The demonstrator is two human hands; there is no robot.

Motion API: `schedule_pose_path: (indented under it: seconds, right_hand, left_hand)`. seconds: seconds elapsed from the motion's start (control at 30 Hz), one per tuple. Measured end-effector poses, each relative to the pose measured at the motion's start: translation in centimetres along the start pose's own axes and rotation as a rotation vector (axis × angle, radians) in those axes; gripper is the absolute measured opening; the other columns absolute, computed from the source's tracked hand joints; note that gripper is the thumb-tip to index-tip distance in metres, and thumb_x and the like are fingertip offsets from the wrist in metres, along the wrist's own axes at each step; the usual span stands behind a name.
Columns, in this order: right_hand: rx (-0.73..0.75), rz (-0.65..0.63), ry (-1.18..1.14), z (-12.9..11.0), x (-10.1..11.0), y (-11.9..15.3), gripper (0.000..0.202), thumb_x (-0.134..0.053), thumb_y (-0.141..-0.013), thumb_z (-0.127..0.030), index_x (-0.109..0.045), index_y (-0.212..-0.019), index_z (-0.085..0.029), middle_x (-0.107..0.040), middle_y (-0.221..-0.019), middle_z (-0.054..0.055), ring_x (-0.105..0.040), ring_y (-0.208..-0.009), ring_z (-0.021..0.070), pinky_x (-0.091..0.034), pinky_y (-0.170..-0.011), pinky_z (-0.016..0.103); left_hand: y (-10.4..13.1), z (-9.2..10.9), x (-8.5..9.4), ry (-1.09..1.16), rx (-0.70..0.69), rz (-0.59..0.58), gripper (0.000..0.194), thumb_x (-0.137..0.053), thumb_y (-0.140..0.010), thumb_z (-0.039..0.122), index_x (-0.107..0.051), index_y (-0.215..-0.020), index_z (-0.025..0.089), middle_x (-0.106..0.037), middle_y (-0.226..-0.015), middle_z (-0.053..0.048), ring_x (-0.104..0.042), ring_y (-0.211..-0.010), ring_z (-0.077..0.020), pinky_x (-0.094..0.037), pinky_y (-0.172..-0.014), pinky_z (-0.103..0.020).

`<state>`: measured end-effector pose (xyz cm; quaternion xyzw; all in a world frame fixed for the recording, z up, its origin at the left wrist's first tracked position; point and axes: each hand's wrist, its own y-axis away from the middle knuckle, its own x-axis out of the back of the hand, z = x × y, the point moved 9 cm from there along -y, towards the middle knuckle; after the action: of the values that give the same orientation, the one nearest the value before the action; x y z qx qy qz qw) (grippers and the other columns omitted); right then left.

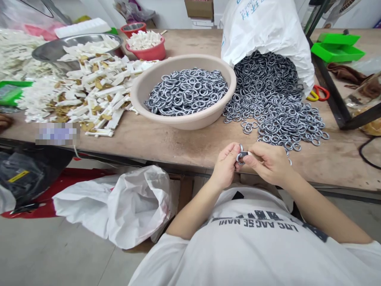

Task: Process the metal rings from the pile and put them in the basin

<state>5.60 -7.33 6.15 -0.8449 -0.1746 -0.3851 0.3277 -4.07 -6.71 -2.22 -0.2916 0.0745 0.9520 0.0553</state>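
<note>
My left hand [225, 165] and my right hand [269, 162] meet at the near edge of the wooden table [166, 143]. Together they pinch small metal rings [241, 155] between the fingertips. How the rings are joined is hidden by my fingers. Just beyond my hands lies a loose heap of grey metal rings [282, 115], spilling from a white sack [264, 28] lying on its side. To the left of the heap stands a beige plastic basin [154, 85] filled with more rings [187, 91].
White plastic strips with brown bits [89, 91] cover the table's left. A steel bowl [52, 49] and red bowls [149, 51] stand behind. Green trays [337, 45], scissors [320, 93] and a black frame [333, 95] are right. A white bag [119, 206] lies on the floor.
</note>
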Motion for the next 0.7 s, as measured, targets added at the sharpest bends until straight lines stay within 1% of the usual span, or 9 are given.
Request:
schedule_pose_path:
  seconds: [0.2,0.3,0.37,0.43,0.5,0.53,0.57,0.63,0.7]
  right_hand:
    - [0.011,-0.034,0.020,-0.2,0.6,-0.1,0.038,-0.052,-0.098,-0.040,-0.047,-0.068,-0.019,-0.049,-0.065,-0.002,-0.043,-0.060,0.0100,-0.027,-0.061,0.028]
    - [-0.001,-0.078,-0.001,0.1,0.4,-0.3,0.038,-0.052,-0.098,-0.041,-0.049,-0.068,-0.019,-0.049,-0.064,-0.002,-0.044,-0.059,0.0099,-0.026,-0.060,0.028]
    - [-0.049,-0.079,-0.022,1.2,0.3,-0.5,0.039,-0.051,-0.099,-0.042,-0.049,-0.067,-0.019,-0.048,-0.062,-0.003,-0.043,-0.058,0.0100,-0.025,-0.059,0.028]
    - [-0.136,-0.042,-0.029,3.0,0.4,-0.7,0.042,-0.050,-0.099,-0.044,-0.047,-0.065,-0.019,-0.045,-0.059,-0.003,-0.041,-0.057,0.0104,-0.025,-0.058,0.028]
    - [-0.232,0.009,-0.078,5.1,0.6,-0.6,0.043,-0.049,-0.099,-0.047,-0.050,-0.066,-0.020,-0.046,-0.059,-0.003,-0.043,-0.057,0.0113,-0.027,-0.058,0.027]
    - [-0.275,0.034,-0.122,6.1,0.7,-0.5,0.043,-0.047,-0.099,-0.049,-0.053,-0.068,-0.020,-0.049,-0.061,-0.002,-0.045,-0.059,0.0120,-0.029,-0.059,0.027]
    - [-0.315,0.063,-0.163,7.2,0.9,-0.4,0.043,-0.045,-0.100,-0.051,-0.056,-0.072,-0.020,-0.053,-0.064,-0.001,-0.048,-0.061,0.0129,-0.032,-0.060,0.027]
    - [-0.396,0.107,-0.166,9.2,1.5,-0.4,0.044,-0.041,-0.100,-0.055,-0.061,-0.078,-0.021,-0.060,-0.070,0.001,-0.054,-0.065,0.0151,-0.035,-0.063,0.028]
    - [-0.457,0.093,-0.007,10.9,1.9,-0.9,0.045,-0.044,-0.097,-0.059,-0.064,-0.082,-0.022,-0.064,-0.072,0.002,-0.055,-0.066,0.0177,-0.035,-0.062,0.029]
  left_hand:
    - [-0.4,0.2,0.1,-0.065,-0.012,-0.010,0.040,-0.064,-0.087,0.053,-0.050,-0.077,0.017,-0.039,-0.059,0.007,-0.028,-0.047,-0.0041,-0.022,-0.044,-0.018]
    - [-0.4,0.4,0.0,-0.112,-0.017,-0.042,0.040,-0.063,-0.088,0.054,-0.051,-0.077,0.017,-0.040,-0.060,0.006,-0.029,-0.048,-0.0044,-0.023,-0.046,-0.019]
    - [0.0,0.0,-0.6,-0.174,-0.005,-0.100,0.042,-0.063,-0.087,0.055,-0.051,-0.075,0.017,-0.042,-0.060,0.005,-0.032,-0.050,-0.0048,-0.025,-0.048,-0.020]
    - [0.8,-0.8,-1.6,-0.231,0.037,-0.195,0.043,-0.063,-0.087,0.056,-0.053,-0.075,0.016,-0.044,-0.060,0.004,-0.034,-0.050,-0.0051,-0.027,-0.049,-0.020]
    - [1.2,-0.6,-2.2,-0.259,0.048,-0.248,0.042,-0.061,-0.089,0.055,-0.054,-0.076,0.016,-0.045,-0.060,0.004,-0.035,-0.050,-0.0053,-0.029,-0.049,-0.021]
    - [1.1,0.3,-2.2,-0.272,0.016,-0.235,0.040,-0.060,-0.090,0.054,-0.054,-0.077,0.017,-0.046,-0.060,0.004,-0.036,-0.049,-0.0055,-0.030,-0.049,-0.021]
    - [0.6,2.0,-1.8,-0.297,-0.055,-0.187,0.039,-0.059,-0.091,0.053,-0.054,-0.077,0.017,-0.047,-0.061,0.004,-0.037,-0.050,-0.0059,-0.031,-0.049,-0.021]
    - [-0.7,7.6,-0.7,-0.410,-0.276,-0.042,0.035,-0.061,-0.091,0.050,-0.055,-0.078,0.018,-0.053,-0.064,0.002,-0.044,-0.053,-0.0071,-0.034,-0.049,-0.020]
    - [-2.1,14.2,0.0,-0.543,-0.494,0.084,0.030,-0.065,-0.088,0.048,-0.057,-0.084,0.020,-0.055,-0.066,0.002,-0.050,-0.056,-0.0084,-0.038,-0.051,-0.020]
